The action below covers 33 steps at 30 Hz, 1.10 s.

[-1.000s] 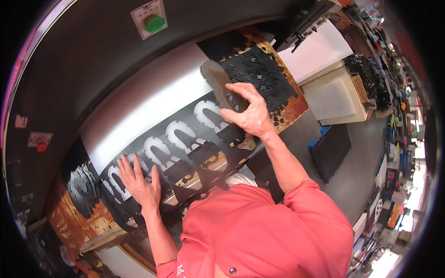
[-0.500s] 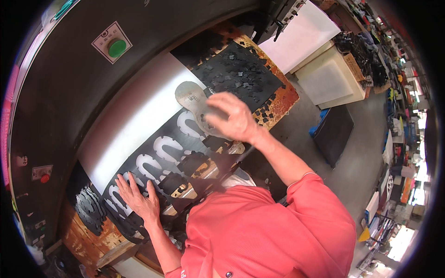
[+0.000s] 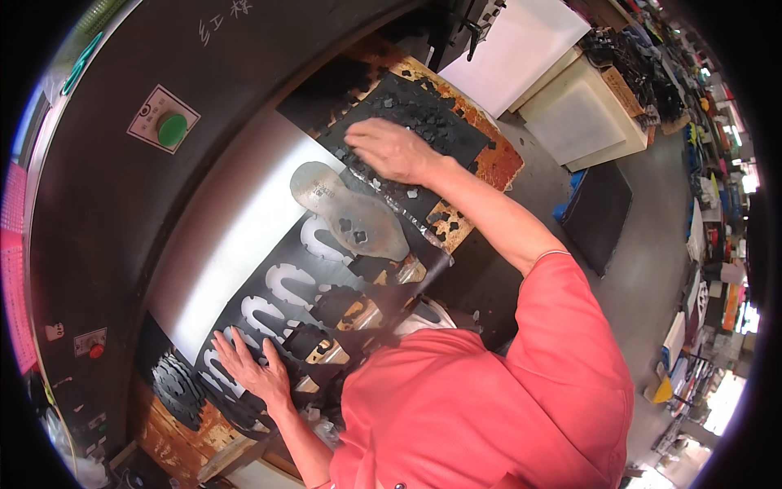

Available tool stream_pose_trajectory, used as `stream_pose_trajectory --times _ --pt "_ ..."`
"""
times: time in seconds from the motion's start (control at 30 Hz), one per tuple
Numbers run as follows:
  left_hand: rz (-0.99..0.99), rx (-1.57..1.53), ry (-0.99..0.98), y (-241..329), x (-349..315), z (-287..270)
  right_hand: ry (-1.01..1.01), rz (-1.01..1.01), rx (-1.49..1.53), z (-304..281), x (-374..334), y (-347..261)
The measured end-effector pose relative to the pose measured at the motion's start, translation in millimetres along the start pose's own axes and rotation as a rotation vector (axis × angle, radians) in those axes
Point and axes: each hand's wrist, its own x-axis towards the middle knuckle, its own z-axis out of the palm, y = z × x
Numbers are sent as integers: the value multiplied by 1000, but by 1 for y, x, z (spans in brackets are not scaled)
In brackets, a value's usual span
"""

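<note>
My left hand [image 3: 254, 371] lies flat, fingers spread, on a black sheet [image 3: 281, 253] with a row of arch-shaped cut-outs. A grey metal sole-shaped plate [image 3: 371, 224] with small holes rests on the sheet's right end, touched by neither hand. Beyond it, my right hand [image 3: 395, 152] is over a dark surface strewn with small black scraps [image 3: 419, 110]. Its fingers are drawn together and slightly blurred; what they hold, if anything, is hidden. Behind the sheet, a bright, smooth board [image 3: 244, 220] reflects light.
A dark machine body with a green button [image 3: 172, 129] and a red button [image 3: 96, 350] rises along the left. Stacked black cut pieces [image 3: 177, 391] sit beyond my left hand. At right are a pale box [image 3: 582, 114] and a black panel [image 3: 599, 216] on the floor.
My right hand has moved from above the metal plate to the scraps beyond it, and its fingers have drawn together. The left hand stays on the sheet. The whole view has shifted slightly.
</note>
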Motion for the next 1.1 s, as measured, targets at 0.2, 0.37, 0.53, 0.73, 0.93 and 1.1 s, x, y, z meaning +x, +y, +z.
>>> stream_pose_trajectory --times 0.2,0.37,0.53,0.73,0.93,1.1 --pt "13 -6 14 0 1 0 62 -46 -86 -35 -12 0" --pt "39 -1 20 0 2 -1 -3 -76 7 -9 -32 -35" --pt "35 -12 12 0 0 -1 -39 -95 -66 -18 -32 -18" --pt "21 0 17 0 -1 0 7 -135 -52 -17 -27 -24" --pt "29 -5 22 1 1 0 -43 -155 47 0 -28 -20" --pt "30 -3 22 -2 0 0 -3 -156 -70 -18 -28 -10"
